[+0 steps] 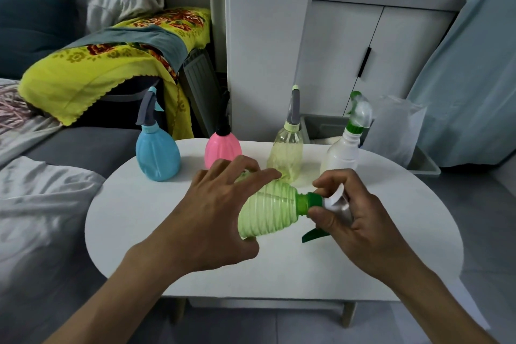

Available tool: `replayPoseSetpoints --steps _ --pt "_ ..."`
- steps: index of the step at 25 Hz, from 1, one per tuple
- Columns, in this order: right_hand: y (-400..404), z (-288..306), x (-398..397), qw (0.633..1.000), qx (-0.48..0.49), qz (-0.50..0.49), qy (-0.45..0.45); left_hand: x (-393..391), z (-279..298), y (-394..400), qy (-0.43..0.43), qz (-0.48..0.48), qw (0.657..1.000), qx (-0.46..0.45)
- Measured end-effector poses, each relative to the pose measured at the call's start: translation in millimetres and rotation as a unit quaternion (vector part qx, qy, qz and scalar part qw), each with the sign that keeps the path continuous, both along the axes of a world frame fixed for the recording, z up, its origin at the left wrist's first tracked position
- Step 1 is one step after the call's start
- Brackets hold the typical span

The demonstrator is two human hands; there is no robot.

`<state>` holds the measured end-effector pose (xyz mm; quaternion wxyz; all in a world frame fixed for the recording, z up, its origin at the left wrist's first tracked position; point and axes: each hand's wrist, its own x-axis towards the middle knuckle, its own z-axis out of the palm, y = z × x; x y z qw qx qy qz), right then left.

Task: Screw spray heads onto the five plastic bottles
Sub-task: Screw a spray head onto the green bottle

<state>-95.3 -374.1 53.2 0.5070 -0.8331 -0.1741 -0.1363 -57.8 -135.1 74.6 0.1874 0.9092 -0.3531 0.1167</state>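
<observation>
Nothing to read here: no lettering, label, brand, number or sign shows on anything in view.
</observation>
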Motion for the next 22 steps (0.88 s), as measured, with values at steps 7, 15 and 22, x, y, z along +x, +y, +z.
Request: replayPoseSetpoints --steps 7,15,22 --pt "-4 2 -1 1.0 -0.022 0.02 -0.01 -1 0 -4 -0.04 0.014 0.999 0.017" --pt "-2 -1 1 1.0 0.002 -0.006 0.0 -2 -4 -8 -0.068 0.029 0.997 0.011" --pt "-1 0 0 1.0 0.003 -0.017 -0.002 -2 -6 -12 -0.079 0.036 0.996 0.011"
